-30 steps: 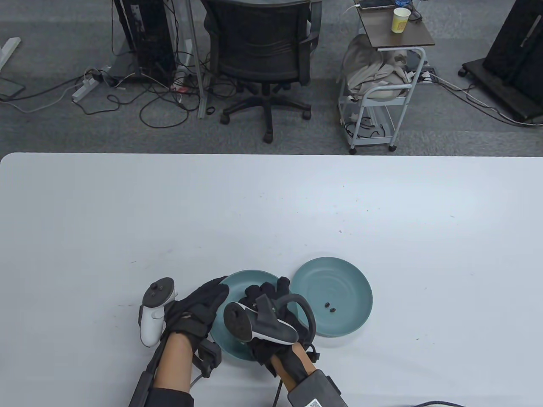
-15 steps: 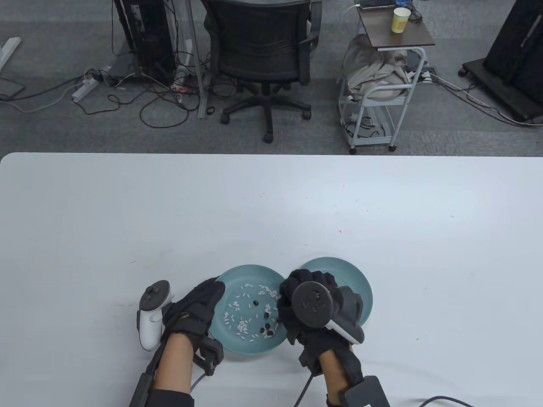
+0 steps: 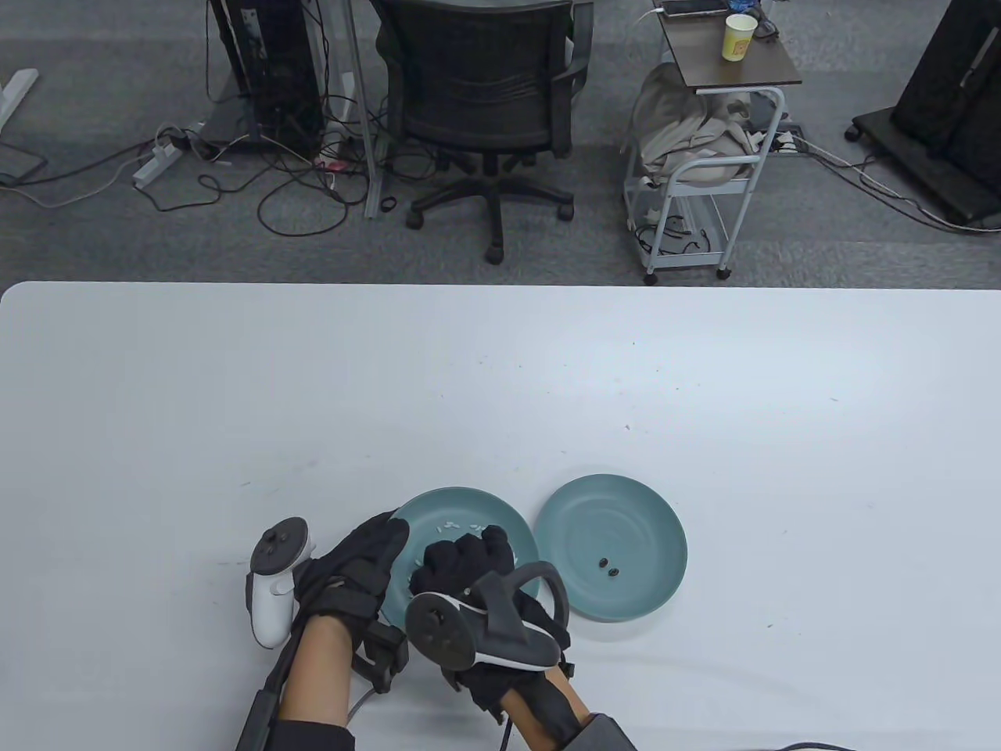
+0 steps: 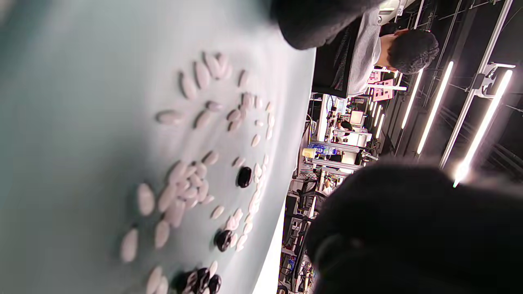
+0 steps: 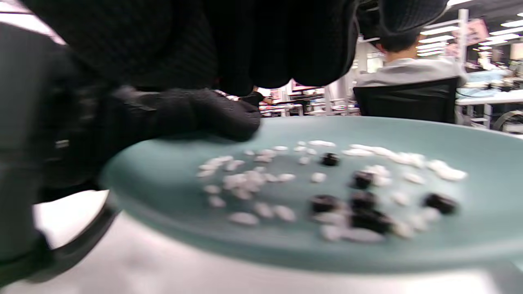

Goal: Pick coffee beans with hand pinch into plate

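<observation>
The right hand point(image 3: 463, 565) hovered over the left plate point(image 3: 461, 508), its fingers curled down toward the grains; whether it pinched anything could not be told. The left hand point(image 3: 361, 565) rested on that plate's left rim, fingers laid flat. Dark coffee beans point(image 5: 361, 202) lay among white rice point(image 5: 245, 179) in the left plate. Just beside it to the right sat the right plate point(image 3: 626, 520), with two beans point(image 3: 608, 567) in it. Both plates stood on the table point(image 3: 500, 375).
</observation>
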Available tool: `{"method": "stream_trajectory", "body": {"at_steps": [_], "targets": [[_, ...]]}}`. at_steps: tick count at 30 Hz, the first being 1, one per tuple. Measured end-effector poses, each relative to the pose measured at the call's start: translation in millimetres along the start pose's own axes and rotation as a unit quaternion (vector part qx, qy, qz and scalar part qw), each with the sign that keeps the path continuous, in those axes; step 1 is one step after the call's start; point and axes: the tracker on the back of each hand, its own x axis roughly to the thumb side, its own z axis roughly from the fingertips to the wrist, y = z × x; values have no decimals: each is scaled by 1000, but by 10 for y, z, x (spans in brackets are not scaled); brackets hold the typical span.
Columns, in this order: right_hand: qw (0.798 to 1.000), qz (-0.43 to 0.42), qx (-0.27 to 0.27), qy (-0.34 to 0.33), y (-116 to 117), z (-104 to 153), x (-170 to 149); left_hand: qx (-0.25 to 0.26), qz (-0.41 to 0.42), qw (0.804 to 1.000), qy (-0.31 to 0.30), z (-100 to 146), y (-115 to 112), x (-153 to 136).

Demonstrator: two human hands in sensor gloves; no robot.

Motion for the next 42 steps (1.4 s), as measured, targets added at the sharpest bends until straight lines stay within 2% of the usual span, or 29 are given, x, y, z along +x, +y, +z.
{"method": "stream_trajectory", "body": {"at_steps": [5,9,12,14,16,24,32,38,42], "targets": [[991,-4,-24,129,-63,87,-771,-2,-12,1000,2,-14,-49,6],[972,-2,-5,237,52,227,-1409,1,-10,1000,3,-22,-39,-6],[958,9,14,285,183,293,-1635,0,-9,1000,4,-21,-48,-5],[951,7,45,307,288,299,-1728,-2,-10,1000,3,-23,-52,-5],[942,18,62,329,372,300,-1769,-1,-8,1000,2,-16,-31,-6],[922,132,139,335,539,224,-1732,-2,-10,1000,2,-11,-41,-4],[922,111,143,342,536,238,-1758,-1,-2,1000,0,-11,-35,-11],[932,39,75,353,350,348,-1827,-2,5,1000,-2,-8,-39,-11],[945,13,10,328,142,369,-1749,9,14,1000,-2,-4,-41,-12]]}}
